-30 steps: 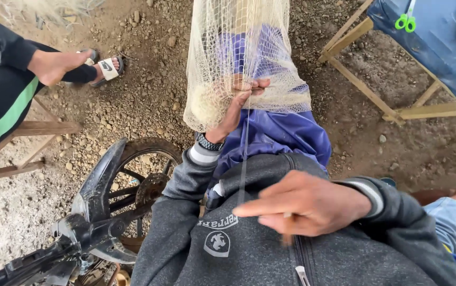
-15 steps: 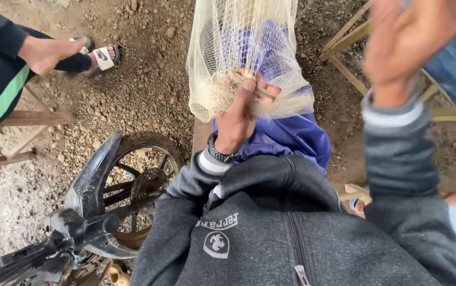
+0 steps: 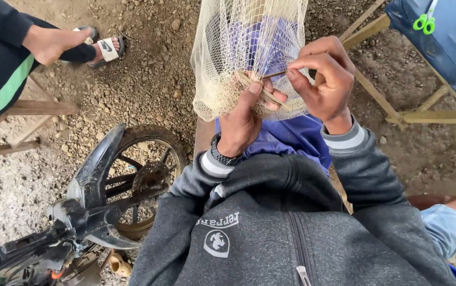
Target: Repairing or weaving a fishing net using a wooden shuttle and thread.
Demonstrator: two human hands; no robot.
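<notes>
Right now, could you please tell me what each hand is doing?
Left hand: closed, gripping the cream net and a thin stick.
Right hand: closed, fingers pinching a thin needle-like tool at the net.

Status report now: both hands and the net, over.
Left hand grips net edge. Right hand pinches thin stick at mesh. Nothing in the way.

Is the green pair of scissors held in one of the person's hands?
No, the green scissors lie on the blue surface at the upper right, while the left hand and right hand work the net.
</notes>
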